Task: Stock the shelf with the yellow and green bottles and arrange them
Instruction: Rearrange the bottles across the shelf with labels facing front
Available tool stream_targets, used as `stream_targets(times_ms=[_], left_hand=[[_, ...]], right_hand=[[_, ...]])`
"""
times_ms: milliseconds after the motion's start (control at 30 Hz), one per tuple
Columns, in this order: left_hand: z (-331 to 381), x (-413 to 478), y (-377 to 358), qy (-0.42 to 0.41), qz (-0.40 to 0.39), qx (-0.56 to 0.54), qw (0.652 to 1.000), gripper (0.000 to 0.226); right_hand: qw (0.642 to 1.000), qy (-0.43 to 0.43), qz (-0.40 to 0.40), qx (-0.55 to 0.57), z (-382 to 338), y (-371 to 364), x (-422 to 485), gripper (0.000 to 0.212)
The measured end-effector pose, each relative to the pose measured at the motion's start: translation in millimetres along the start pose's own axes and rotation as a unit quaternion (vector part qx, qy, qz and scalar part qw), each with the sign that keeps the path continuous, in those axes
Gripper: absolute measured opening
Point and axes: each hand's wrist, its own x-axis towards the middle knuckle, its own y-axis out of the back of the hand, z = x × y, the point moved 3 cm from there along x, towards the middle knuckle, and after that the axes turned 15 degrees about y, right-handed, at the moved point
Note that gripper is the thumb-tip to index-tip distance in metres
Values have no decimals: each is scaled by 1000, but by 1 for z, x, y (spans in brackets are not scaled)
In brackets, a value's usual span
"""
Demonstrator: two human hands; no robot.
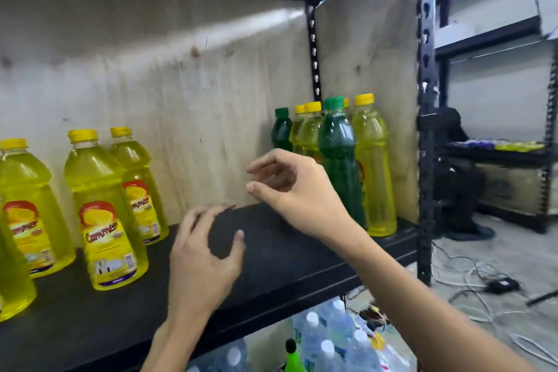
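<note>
All bottles stand upright, caps up, on the black shelf (90, 326). At its left are four large yellow bottles (102, 211), the outermost cut by the frame edge. At its right end is a tight cluster of four slim yellow bottles (373, 166) and two green bottles (336, 160). Your left hand (202, 260) and right hand (290, 187) hover between the groups, fingers loosely curled, holding nothing.

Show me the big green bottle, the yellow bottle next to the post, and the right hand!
big green bottle (336, 142), head view, upper body.
yellow bottle next to the post (373, 166), head view, mid body.
right hand (297, 187), head view, middle of the hand.
</note>
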Motion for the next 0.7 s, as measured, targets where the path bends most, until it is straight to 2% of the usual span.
stream_targets(times_ms=[100,200,267,333,400,567,700], left_hand=[[31,-6,-52,101,-145,-68,982,52],[51,-10,-96,164,-275,-85,944,83],[58,-12,-118,190,-331,-84,921,97],[60,-12,-133,205,-372,-79,902,102],[60,-12,-142,216,-398,-89,887,95],[49,-10,-147,240,-399,-150,872,70],[40,-12,-146,240,-383,-172,876,76]], right_hand=[[990,21,95,-103,-1,49,-3,17],[952,-8,180,-248,10,86,-1,41],[941,-68,169,-285,23,97,4,64],[940,-115,129,-294,37,99,9,81],[936,-127,110,-308,48,95,11,87],[921,-115,141,-343,54,85,14,78],[933,-71,162,-313,41,79,11,77]])
